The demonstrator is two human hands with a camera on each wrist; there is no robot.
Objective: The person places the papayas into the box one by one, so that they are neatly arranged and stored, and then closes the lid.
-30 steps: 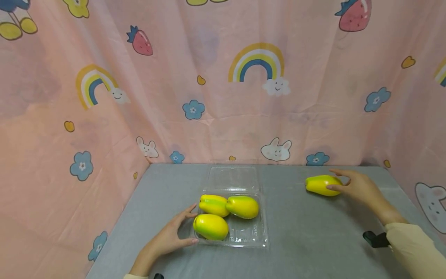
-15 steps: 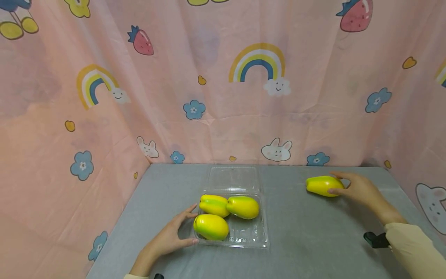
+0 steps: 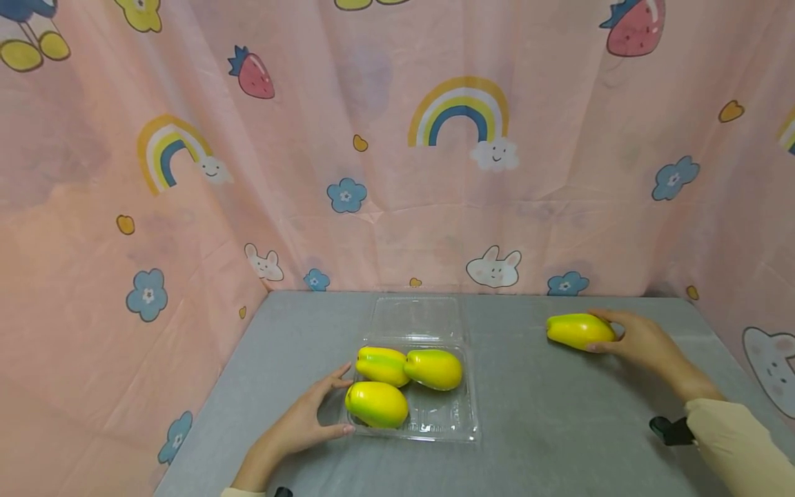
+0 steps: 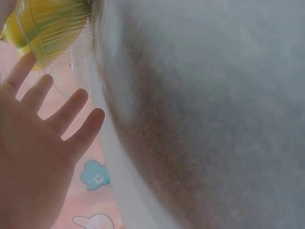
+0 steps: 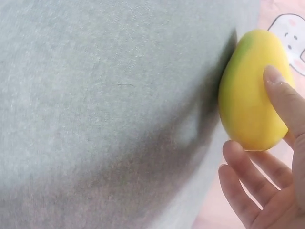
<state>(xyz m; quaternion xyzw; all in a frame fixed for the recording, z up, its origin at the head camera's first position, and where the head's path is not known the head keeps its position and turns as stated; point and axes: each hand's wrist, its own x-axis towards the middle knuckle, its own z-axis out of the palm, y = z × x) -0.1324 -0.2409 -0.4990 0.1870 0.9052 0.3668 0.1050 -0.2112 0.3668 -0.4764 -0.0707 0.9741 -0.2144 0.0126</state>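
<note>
Three papayas (image 3: 433,369) in clear clamshell (image 3: 435,436), left hand (image 3: 301,422) spread at its edge, tabletop (image 3: 528,407) between, right hand (image 3: 642,345) pinching fourth papaya (image 3: 573,331)

Clock centred on the box (image 3: 437,417) in my head view: lid (image 3: 415,317) laid back at 12 on the table (image 3: 528,428). Inside I have back-left fruit (image 3: 380,366) at 10 o'clock, back-right fruit (image 3: 435,370) at 1, overlapping in view, and front fruit (image 3: 376,405) at 8. Left hand (image 3: 303,417) at 9, just by the rim; can't tell contact. Loose fruit (image 3: 574,331) well apart at 2 o'clock, right hand (image 3: 642,348) on its 3 o'clock end. Curtain (image 3: 422,228) behind at 12, also along 9 and 3.
</note>
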